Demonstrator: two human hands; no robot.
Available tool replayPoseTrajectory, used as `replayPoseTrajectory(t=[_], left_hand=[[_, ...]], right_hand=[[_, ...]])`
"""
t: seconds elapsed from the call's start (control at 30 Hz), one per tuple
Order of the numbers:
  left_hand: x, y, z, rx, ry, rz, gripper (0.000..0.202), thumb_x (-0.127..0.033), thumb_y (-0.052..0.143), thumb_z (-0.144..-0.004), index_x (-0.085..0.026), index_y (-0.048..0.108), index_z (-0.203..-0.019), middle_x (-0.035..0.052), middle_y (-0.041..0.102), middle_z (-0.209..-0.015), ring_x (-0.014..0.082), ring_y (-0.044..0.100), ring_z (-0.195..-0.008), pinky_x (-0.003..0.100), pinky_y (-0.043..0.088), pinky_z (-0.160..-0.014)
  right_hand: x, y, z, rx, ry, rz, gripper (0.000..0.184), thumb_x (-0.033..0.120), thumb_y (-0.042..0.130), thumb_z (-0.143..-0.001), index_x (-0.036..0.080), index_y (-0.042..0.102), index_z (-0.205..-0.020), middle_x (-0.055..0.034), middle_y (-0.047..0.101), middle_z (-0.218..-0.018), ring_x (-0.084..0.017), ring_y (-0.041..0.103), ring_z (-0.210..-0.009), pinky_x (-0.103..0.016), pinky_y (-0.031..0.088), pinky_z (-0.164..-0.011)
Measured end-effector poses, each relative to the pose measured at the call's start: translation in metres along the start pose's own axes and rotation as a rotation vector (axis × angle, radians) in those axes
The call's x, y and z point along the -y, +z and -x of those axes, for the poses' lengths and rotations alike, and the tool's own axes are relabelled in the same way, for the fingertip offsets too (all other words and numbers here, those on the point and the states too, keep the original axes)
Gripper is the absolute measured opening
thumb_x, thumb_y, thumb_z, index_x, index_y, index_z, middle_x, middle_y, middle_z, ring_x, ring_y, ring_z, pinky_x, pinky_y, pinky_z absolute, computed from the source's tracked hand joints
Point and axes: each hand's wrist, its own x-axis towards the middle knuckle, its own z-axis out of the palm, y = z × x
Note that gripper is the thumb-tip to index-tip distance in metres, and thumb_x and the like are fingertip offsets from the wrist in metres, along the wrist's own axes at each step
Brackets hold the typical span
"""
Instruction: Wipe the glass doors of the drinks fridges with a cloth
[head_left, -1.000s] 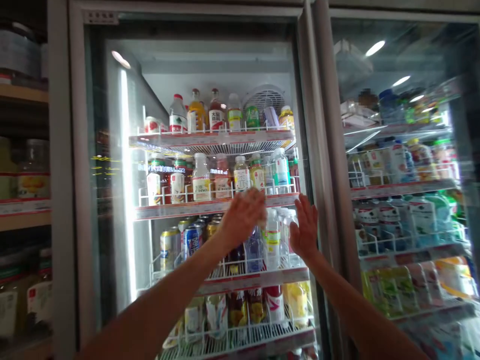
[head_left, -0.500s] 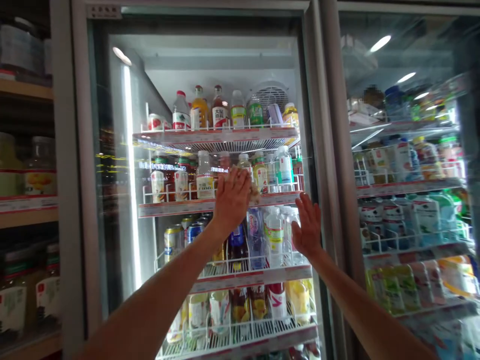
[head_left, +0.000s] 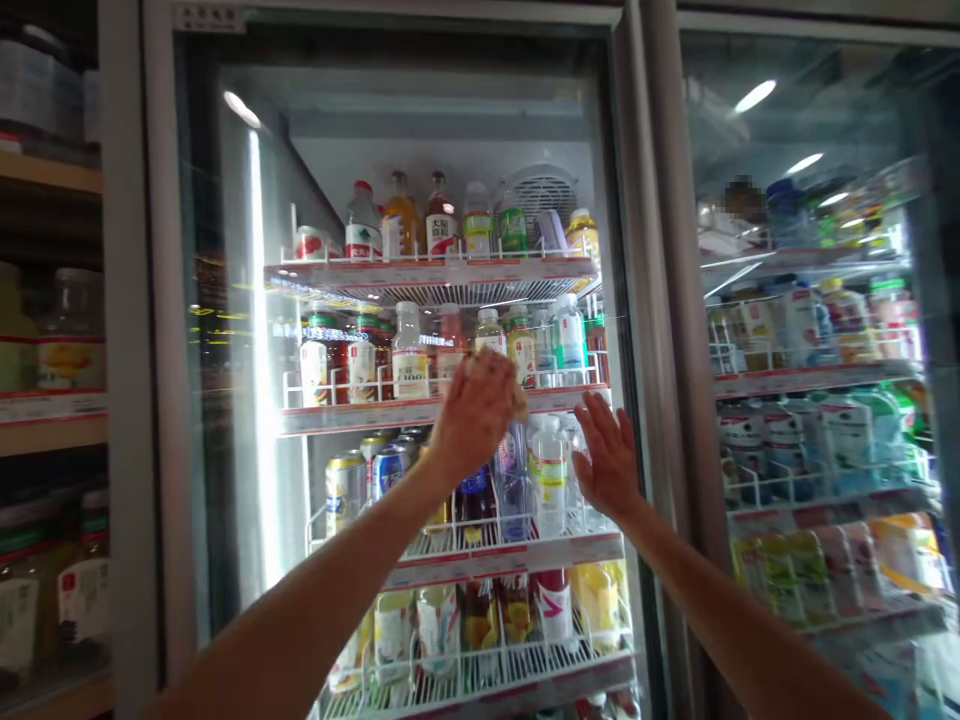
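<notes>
My left hand (head_left: 472,420) and my right hand (head_left: 609,455) are raised in front of the glass door of a drinks cooler (head_left: 163,350). I cannot tell if either palm touches the glass. A small tan blur (head_left: 517,400) lies at the left hand's thumb side, either its thumb or a small held item. The right hand's fingers are spread, holding nothing. Behind the glass, a plastic water bottle (head_left: 549,478) stands between my hands. Their lower shelf of bottles and cans (head_left: 346,490) is partly hidden by my left forearm.
Wire-fronted shelves with red price strips (head_left: 352,415) fill the cooler. A second glass-door cooler (head_left: 810,380) stands to the right, stocked with bottles. Wooden shelves holding jars (head_left: 52,430) stand to the left.
My left hand has risen and then dropped slightly, its fingers now leaning right. My right hand stays nearly in place. The view has shifted slightly.
</notes>
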Motion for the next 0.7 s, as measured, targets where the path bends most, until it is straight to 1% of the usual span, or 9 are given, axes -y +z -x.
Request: replayPoseTrajectory(t=[0.1,0.17,0.3,0.37,0.4,0.5,0.57,0.6,0.7], left_hand=[[-0.024,0.003,0.021,0.038,0.401,0.054,0.041,-0.029,0.038,-0.092,-0.016,0.046,-0.130,0.0045,0.036,-0.147,0.0237,0.012,-0.142,0.047,0.009,-0.117],[-0.022,0.003,0.024,0.060,0.480,0.065,0.041,-0.029,0.038,-0.092,-0.018,0.046,-0.130,0.0032,0.034,-0.148,0.0228,0.013,-0.142,0.046,0.010,-0.117],[0.007,0.000,0.002,0.024,-0.022,0.012,0.044,-0.028,0.036,-0.092,-0.016,0.041,-0.134,0.0078,0.039,-0.145,0.0250,0.018,-0.140,0.048,0.015,-0.115],[0.004,-0.001,0.002,0.030,-0.136,0.021,0.046,-0.027,0.037,-0.092,-0.014,0.039,-0.136,0.0098,0.039,-0.144,0.0267,0.017,-0.141,0.050,0.015,-0.114],[-0.004,-0.002,0.008,0.053,-0.068,0.040,0.047,-0.026,0.038,-0.091,-0.014,0.038,-0.136,0.0096,0.039,-0.145,0.0269,0.015,-0.141,0.051,0.015,-0.115],[-0.026,-0.002,0.034,0.148,0.393,0.113,0.046,-0.027,0.041,-0.090,-0.017,0.041,-0.135,0.0061,0.037,-0.146,0.0237,0.015,-0.141,0.046,0.016,-0.116],[-0.024,-0.003,0.040,0.172,0.519,0.127,0.043,-0.027,0.040,-0.090,-0.018,0.043,-0.133,0.0040,0.036,-0.147,0.0214,0.018,-0.141,0.044,0.017,-0.116],[-0.016,-0.003,0.037,0.159,0.466,0.116,0.043,-0.027,0.040,-0.091,-0.018,0.043,-0.132,0.0042,0.037,-0.146,0.0213,0.019,-0.141,0.044,0.018,-0.116],[0.011,-0.005,0.016,0.063,0.033,0.037,0.045,-0.026,0.037,-0.092,-0.015,0.040,-0.135,0.0085,0.038,-0.146,0.0238,0.019,-0.140,0.047,0.017,-0.115]], right_hand=[[0.000,0.000,0.000,0.007,0.007,-0.003,0.060,0.028,0.034,-0.091,0.020,0.015,-0.147,-0.0088,0.026,-0.151,-0.023,0.024,-0.139,-0.046,0.021,-0.113],[0.000,0.000,0.000,0.005,0.014,-0.012,0.060,0.029,0.034,-0.091,0.021,0.015,-0.147,-0.0081,0.027,-0.151,-0.022,0.024,-0.139,-0.046,0.021,-0.113],[0.000,0.000,0.000,0.001,0.020,-0.020,0.060,0.029,0.033,-0.091,0.023,0.015,-0.147,-0.0066,0.028,-0.151,-0.022,0.025,-0.139,-0.045,0.021,-0.113],[0.000,0.000,0.001,0.000,0.022,-0.015,0.059,0.029,0.033,-0.091,0.024,0.015,-0.147,-0.0059,0.028,-0.150,-0.021,0.025,-0.139,-0.045,0.021,-0.113],[0.000,0.000,0.000,-0.002,0.023,-0.013,0.059,0.029,0.033,-0.091,0.025,0.016,-0.147,-0.0057,0.029,-0.150,-0.021,0.025,-0.139,-0.045,0.022,-0.113],[0.000,0.000,0.000,-0.008,0.020,-0.018,0.058,0.027,0.035,-0.091,0.025,0.018,-0.146,-0.0058,0.031,-0.149,-0.021,0.025,-0.139,-0.045,0.022,-0.113],[0.000,0.000,0.000,-0.004,0.015,-0.021,0.058,0.026,0.036,-0.090,0.025,0.019,-0.146,-0.0059,0.032,-0.149,-0.021,0.025,-0.139,-0.045,0.022,-0.113],[0.000,0.000,0.001,-0.003,0.013,-0.020,0.058,0.026,0.036,-0.090,0.025,0.019,-0.146,-0.0058,0.032,-0.149,-0.021,0.025,-0.139,-0.045,0.022,-0.113],[-0.001,0.001,0.001,-0.007,0.013,-0.013,0.058,0.026,0.035,-0.090,0.026,0.020,-0.146,-0.0053,0.032,-0.149,-0.021,0.025,-0.139,-0.045,0.022,-0.113]])
